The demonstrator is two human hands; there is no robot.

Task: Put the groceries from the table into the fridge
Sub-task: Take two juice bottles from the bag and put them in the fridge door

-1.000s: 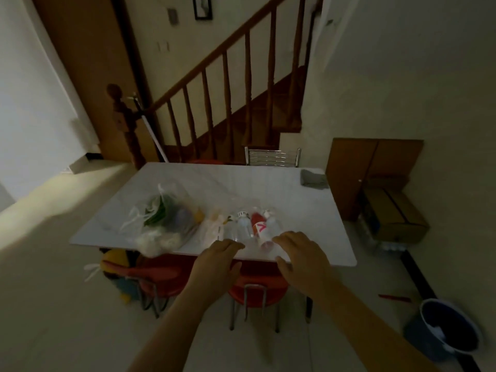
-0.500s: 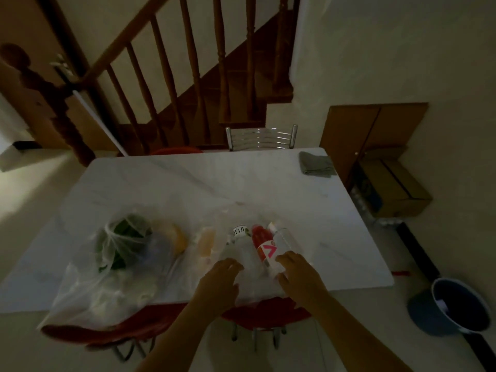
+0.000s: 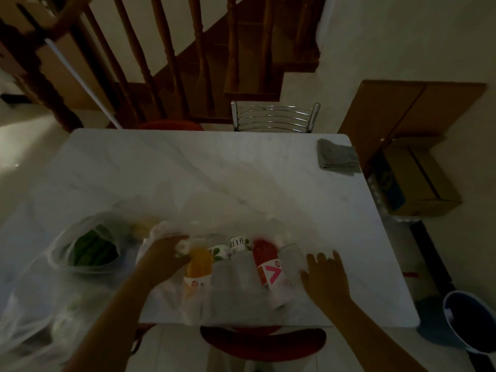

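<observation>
The drinks bag (image 3: 236, 294) is a thin clear plastic bag lying flat on the table (image 3: 214, 170) at the near edge, directly ahead of the person. Inside it lie several bottles side by side: an orange bottle (image 3: 198, 264), two clear bottles with white-and-green labels, a red bottle (image 3: 265, 267), and one more clear bottle at the right. Each bottle's long axis runs from 6 o'clock to 12 o'clock, caps toward 12 o'clock, bases toward the near edge.

The left hand (image 3: 165, 253) rests at the 10 o'clock corner of the drinks bag, fingers curled and pinching a bunch of loose plastic beside the orange bottle. The right hand (image 3: 324, 275) lies at 3 o'clock of the bag, fingers spread and flat, touching or just beside the bag's right edge; contact cannot be confirmed. The two hands flank the bottles; neither grips a bottle. The right hand is nearer the red bottle, the left nearer the orange one.

A second plastic bag, the produce bag (image 3: 88, 251), lies at 9 o'clock of the left hand, holding something green, and spills over the left near edge.

Open room: the table is bare toward 12 o'clock, apart from a grey cloth (image 3: 336, 157) at the far right corner. The bottle bases sit close to the near edge, above a red chair (image 3: 263, 342); any pull toward 6 o'clock risks the bag sliding off. The fridge is not in view.
</observation>
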